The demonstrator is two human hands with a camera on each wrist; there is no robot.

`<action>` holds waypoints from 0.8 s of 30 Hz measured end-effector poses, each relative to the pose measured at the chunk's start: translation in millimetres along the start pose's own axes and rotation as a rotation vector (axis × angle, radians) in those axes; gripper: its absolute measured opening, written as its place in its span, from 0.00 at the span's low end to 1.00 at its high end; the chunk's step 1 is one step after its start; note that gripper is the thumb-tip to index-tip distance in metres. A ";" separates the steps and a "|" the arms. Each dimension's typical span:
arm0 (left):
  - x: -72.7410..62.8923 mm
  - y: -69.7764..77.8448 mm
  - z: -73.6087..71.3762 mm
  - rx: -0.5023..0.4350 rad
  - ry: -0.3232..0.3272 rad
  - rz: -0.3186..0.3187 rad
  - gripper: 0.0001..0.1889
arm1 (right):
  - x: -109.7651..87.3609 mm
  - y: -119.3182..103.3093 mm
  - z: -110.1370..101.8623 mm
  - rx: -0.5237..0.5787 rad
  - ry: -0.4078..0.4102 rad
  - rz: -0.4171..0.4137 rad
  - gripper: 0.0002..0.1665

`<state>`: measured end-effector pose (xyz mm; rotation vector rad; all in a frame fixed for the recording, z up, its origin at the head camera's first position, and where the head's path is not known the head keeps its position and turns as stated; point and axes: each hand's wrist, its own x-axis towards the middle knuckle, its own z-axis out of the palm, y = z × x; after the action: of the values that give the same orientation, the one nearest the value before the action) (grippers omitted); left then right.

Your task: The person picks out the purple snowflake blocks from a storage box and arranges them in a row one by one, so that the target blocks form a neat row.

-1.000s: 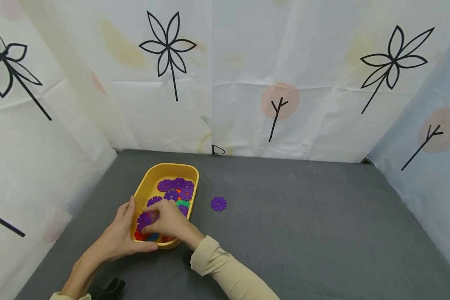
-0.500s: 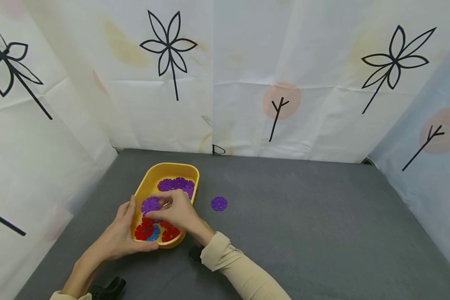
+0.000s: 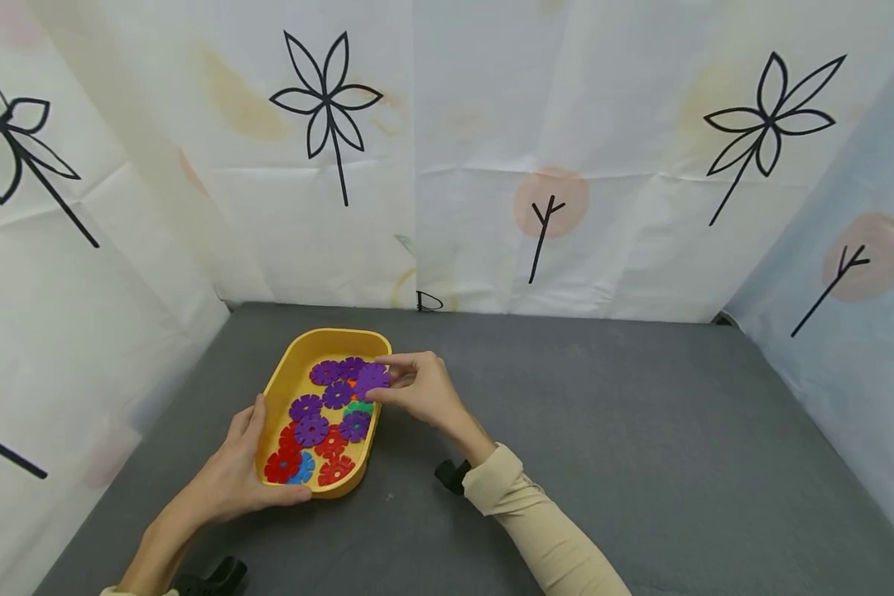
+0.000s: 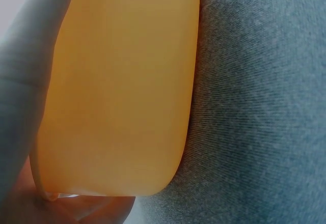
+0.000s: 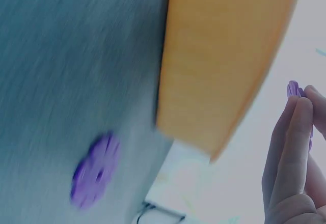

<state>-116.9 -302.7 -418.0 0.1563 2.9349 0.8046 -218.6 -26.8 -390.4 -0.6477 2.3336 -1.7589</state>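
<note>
A yellow plastic tray (image 3: 285, 377) holds flower-shaped, notched plastic discs in purple, red (image 3: 336, 470), blue (image 3: 302, 467), green and orange. My left hand (image 3: 227, 468) grips its near left corner, thumb along the front wall and fingers against the left side. In the left wrist view the tray's yellow wall (image 4: 122, 91) fills the middle. Over the tray's right rim, my right hand (image 3: 425, 386) pinches a purple flower-shaped disc (image 3: 372, 379) between thumb and fingers. Another purple disc (image 5: 96, 172) lies on the table right of the tray; the right hand hides it in the head view.
The tray stands on a grey cloth-covered table (image 3: 603, 430). White curtains (image 3: 477, 108) printed with flowers and twigs enclose its back and sides. A black object (image 3: 219, 575) shows by the left wrist, another (image 3: 450, 476) under the right wrist.
My right hand has moved from the tray's near left to its right rim, bringing a purple disc with it. Red and blue discs beneath have come into sight. The left hand stays on the tray.
</note>
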 end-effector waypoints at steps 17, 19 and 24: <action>1.3 1.6 0.5 0.016 -0.018 -0.035 0.79 | -13.7 37.5 -80.9 -0.235 0.119 0.155 0.28; 1.3 1.7 0.3 0.019 -0.020 -0.037 0.79 | -15.1 43.8 -87.4 -0.269 0.121 0.167 0.28; 1.5 2.1 -0.3 0.021 -0.024 -0.043 0.79 | -18.3 55.2 -98.1 -0.349 0.129 0.194 0.28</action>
<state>-118.3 -300.9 -416.8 0.1029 2.9144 0.7604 -252.1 79.4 -415.4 -0.3417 2.7160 -1.3634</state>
